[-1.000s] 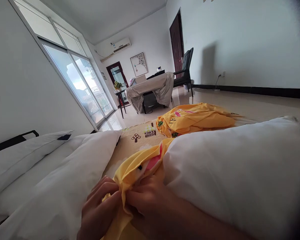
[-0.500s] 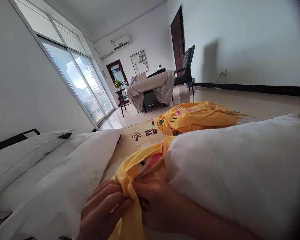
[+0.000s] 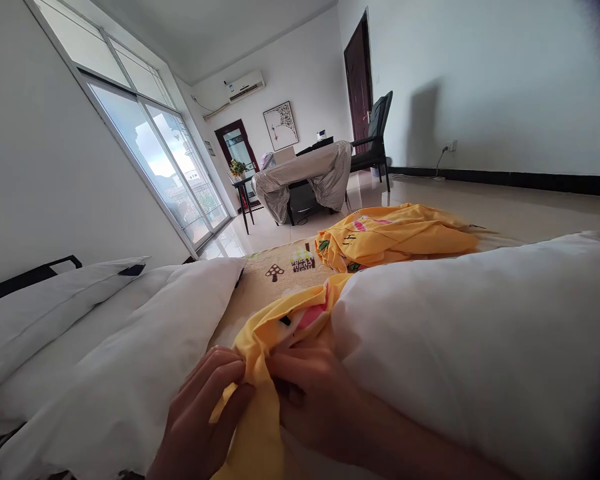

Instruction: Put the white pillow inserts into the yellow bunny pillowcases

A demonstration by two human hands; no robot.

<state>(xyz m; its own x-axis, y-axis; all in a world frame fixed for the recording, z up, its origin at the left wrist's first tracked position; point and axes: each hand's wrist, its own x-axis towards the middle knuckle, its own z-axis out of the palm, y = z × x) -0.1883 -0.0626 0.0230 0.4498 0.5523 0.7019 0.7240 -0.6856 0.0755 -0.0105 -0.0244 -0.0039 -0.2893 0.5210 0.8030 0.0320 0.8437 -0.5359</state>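
Observation:
A yellow printed cloth [image 3: 260, 333] runs from the lower middle up to the end of a large white pillow [image 3: 470, 333] at the right. My left hand [image 3: 205, 413] pinches the cloth's left side between thumb and fingers. On the other side, my right hand [image 3: 320, 400] has its fingers curled on the same cloth, close to the pillow's left end. Part of the right fingers is hidden by the cloth's fold. Pink and black print shows on the fabric above my hands.
White pillows [image 3: 130, 340] lie at the left. A second yellow cloth bundle [image 3: 395, 233] rests beyond the right pillow on a beige patterned blanket [image 3: 275, 273]. Farther back stand a covered table [image 3: 305, 167] and a black chair [image 3: 375, 137].
My left hand has shifted slightly, with its thumb and fingers a little farther apart around the cloth. My right hand has barely moved.

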